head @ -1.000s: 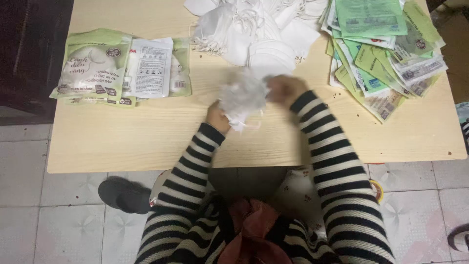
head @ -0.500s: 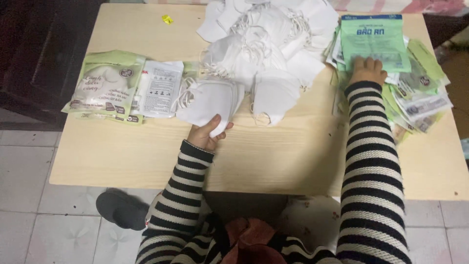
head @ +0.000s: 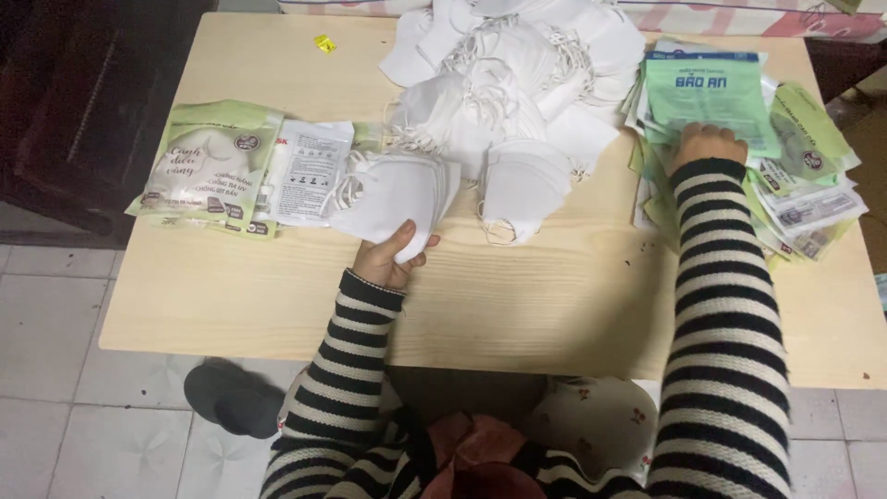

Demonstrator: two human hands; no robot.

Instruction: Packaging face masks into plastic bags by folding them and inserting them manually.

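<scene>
My left hand (head: 388,261) grips a small stack of folded white face masks (head: 393,196) just above the wooden table (head: 517,296), left of centre. My right hand (head: 707,143) rests fingers-down on a green flat package (head: 707,92) that tops a loose heap of empty packages (head: 804,203) at the table's right side. Both my sleeves are black-and-white striped. A big heap of loose white masks (head: 517,83) lies at the back centre, between my two hands.
Filled pale-green packages (head: 208,166) and a white printed one (head: 309,171) lie at the table's left. A small yellow scrap (head: 324,42) sits near the far edge. A dark slipper (head: 231,397) lies on the tiled floor below. Dark furniture (head: 83,102) stands left.
My hands have come apart from holding the masks together. The right hand reached out to the package heap on the right; the left kept the mask stack and shifted left.
</scene>
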